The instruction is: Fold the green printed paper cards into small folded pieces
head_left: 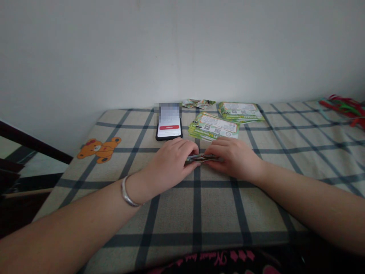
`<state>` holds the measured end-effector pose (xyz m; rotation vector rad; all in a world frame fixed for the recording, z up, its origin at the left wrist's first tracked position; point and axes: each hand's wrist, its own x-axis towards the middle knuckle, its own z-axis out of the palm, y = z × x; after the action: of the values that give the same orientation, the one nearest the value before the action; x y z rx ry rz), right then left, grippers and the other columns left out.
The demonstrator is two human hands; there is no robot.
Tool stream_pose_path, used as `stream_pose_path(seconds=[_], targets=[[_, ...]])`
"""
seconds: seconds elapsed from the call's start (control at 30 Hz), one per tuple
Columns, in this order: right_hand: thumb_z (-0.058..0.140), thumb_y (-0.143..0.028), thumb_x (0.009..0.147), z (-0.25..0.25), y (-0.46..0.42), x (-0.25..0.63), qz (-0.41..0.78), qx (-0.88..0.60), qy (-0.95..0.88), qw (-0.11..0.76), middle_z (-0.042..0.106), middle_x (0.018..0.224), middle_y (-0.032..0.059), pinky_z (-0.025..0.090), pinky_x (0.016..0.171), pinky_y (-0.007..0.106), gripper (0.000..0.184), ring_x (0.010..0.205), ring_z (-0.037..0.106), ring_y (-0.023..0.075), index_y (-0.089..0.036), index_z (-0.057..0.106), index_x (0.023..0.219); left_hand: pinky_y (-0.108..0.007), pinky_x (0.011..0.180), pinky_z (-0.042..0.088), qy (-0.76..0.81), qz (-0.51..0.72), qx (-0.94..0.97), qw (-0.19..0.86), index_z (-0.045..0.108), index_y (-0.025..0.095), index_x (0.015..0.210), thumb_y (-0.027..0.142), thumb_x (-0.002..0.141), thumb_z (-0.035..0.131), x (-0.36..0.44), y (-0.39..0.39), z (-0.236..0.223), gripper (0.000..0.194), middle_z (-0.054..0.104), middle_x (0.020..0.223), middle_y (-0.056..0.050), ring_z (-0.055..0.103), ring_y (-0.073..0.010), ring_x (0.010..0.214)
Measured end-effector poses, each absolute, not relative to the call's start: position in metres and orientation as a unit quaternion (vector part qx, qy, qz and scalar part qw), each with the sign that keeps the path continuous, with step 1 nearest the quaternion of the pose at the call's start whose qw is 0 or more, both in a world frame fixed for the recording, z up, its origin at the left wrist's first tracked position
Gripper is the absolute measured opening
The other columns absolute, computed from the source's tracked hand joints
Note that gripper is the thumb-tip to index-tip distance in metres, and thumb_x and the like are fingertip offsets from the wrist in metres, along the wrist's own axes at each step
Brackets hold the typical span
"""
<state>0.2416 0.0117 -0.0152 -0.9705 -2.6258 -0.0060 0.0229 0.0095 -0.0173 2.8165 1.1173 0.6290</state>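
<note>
My left hand [181, 158] and my right hand [229, 158] face each other above the checked tablecloth, both closed on the same folded piece of printed paper [201, 157]. The paper is seen nearly edge-on, with thumbs at the near side and fingers over the far side; most of it is hidden. Just beyond my right hand lies a loose stack of green-and-white printed cards [215, 126]. A smartphone [169, 127] with a lit screen and black case lies beyond my left hand.
A second stack of printed cards [241, 111] lies farther back on the right. Near the wall are small folded paper pieces [199, 103]. A bear cut-out [99, 149] is on the left of the tablecloth [173, 222]. Red and green strips [346, 108] lie at far right.
</note>
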Motion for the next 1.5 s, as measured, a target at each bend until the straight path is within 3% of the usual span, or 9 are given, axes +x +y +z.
stream_pose_path(seconds=[0.1, 0.27, 0.43, 0.67, 0.9, 1.13, 1.4, 1.5], targets=[[0.051, -0.031, 0.093, -0.014, 0.009, 0.241, -0.030, -0.317, -0.928, 0.196, 0.061, 0.078, 0.0032, 0.036, 0.067, 0.027, 0.020, 0.076, 0.055, 0.0155, -0.018, 0.064, 0.087, -0.034, 0.079, 0.045, 0.346, 0.191, 0.919, 0.006, 0.060, 0.014, 0.100, 0.030, 0.089, 0.061, 0.023, 0.010, -0.016, 0.019, 0.064, 0.095, -0.006, 0.056, -0.0210, 0.090], [0.049, -0.033, 0.094, -0.014, 0.007, 0.240, -0.053, -0.326, -0.926, 0.181, 0.062, 0.078, 0.0036, 0.035, 0.065, 0.028, 0.023, 0.074, 0.055, 0.0154, -0.018, 0.065, 0.089, -0.035, 0.076, 0.043, 0.306, 0.161, 0.936, -0.062, 0.067, 0.016, 0.085, 0.031, 0.096, 0.050, 0.022, 0.010, -0.014, 0.025, 0.065, 0.084, -0.005, 0.054, -0.0205, 0.083], [0.047, -0.030, 0.094, -0.012, 0.007, 0.238, -0.058, -0.314, -0.937, 0.144, 0.062, 0.073, 0.0040, 0.031, 0.062, 0.029, 0.026, 0.067, 0.053, 0.0151, -0.017, 0.066, 0.082, -0.033, 0.069, 0.040, 0.313, 0.155, 0.932, -0.094, 0.066, 0.017, 0.077, 0.028, 0.095, 0.050, 0.022, 0.008, -0.013, 0.027, 0.065, 0.076, -0.004, 0.054, -0.0193, 0.077], [0.045, -0.027, 0.094, -0.011, 0.004, 0.236, -0.045, -0.331, -0.929, 0.156, 0.059, 0.067, 0.0026, 0.030, 0.059, 0.030, 0.030, 0.063, 0.052, 0.0142, -0.017, 0.064, 0.073, -0.034, 0.064, 0.037, 0.319, 0.161, 0.929, -0.093, 0.065, 0.018, 0.073, 0.025, 0.093, 0.050, 0.024, 0.003, -0.006, 0.026, 0.065, 0.072, -0.003, 0.054, -0.0208, 0.073], [0.047, -0.023, 0.092, -0.011, 0.008, 0.239, -0.017, -0.357, -0.922, 0.149, 0.068, 0.081, 0.0050, 0.036, 0.064, 0.028, 0.023, 0.073, 0.059, 0.0166, -0.017, 0.069, 0.094, -0.034, 0.066, 0.039, 0.344, 0.155, 0.919, -0.115, 0.065, 0.017, 0.076, 0.027, 0.094, 0.051, 0.022, 0.007, -0.008, 0.025, 0.064, 0.074, -0.004, 0.056, -0.0209, 0.076], [0.047, -0.021, 0.093, -0.009, 0.010, 0.242, -0.014, -0.365, -0.919, 0.150, 0.068, 0.080, 0.0052, 0.038, 0.066, 0.029, 0.024, 0.075, 0.061, 0.0178, -0.017, 0.071, 0.092, -0.033, 0.069, 0.040, 0.345, 0.155, 0.920, -0.099, 0.068, 0.017, 0.084, 0.025, 0.093, 0.052, 0.021, 0.009, -0.010, 0.020, 0.066, 0.077, -0.004, 0.058, -0.0210, 0.078], [0.046, -0.020, 0.094, -0.012, 0.015, 0.246, 0.078, -0.352, -0.911, 0.202, 0.068, 0.083, 0.0042, 0.044, 0.072, 0.029, 0.027, 0.079, 0.060, 0.0176, -0.017, 0.068, 0.109, -0.034, 0.067, 0.041, 0.344, 0.204, 0.911, -0.099, 0.069, 0.018, 0.086, 0.025, 0.092, 0.056, 0.015, 0.013, -0.010, 0.016, 0.068, 0.075, -0.002, 0.061, -0.0215, 0.076], [0.043, -0.018, 0.094, -0.012, 0.017, 0.249, 0.091, -0.351, -0.909, 0.208, 0.068, 0.081, 0.0045, 0.044, 0.073, 0.030, 0.026, 0.079, 0.060, 0.0180, -0.015, 0.068, 0.101, -0.034, 0.068, 0.043, 0.337, 0.221, 0.911, -0.082, 0.069, 0.018, 0.092, 0.023, 0.092, 0.055, 0.015, 0.015, -0.011, 0.015, 0.069, 0.078, -0.003, 0.061, -0.0217, 0.077]])
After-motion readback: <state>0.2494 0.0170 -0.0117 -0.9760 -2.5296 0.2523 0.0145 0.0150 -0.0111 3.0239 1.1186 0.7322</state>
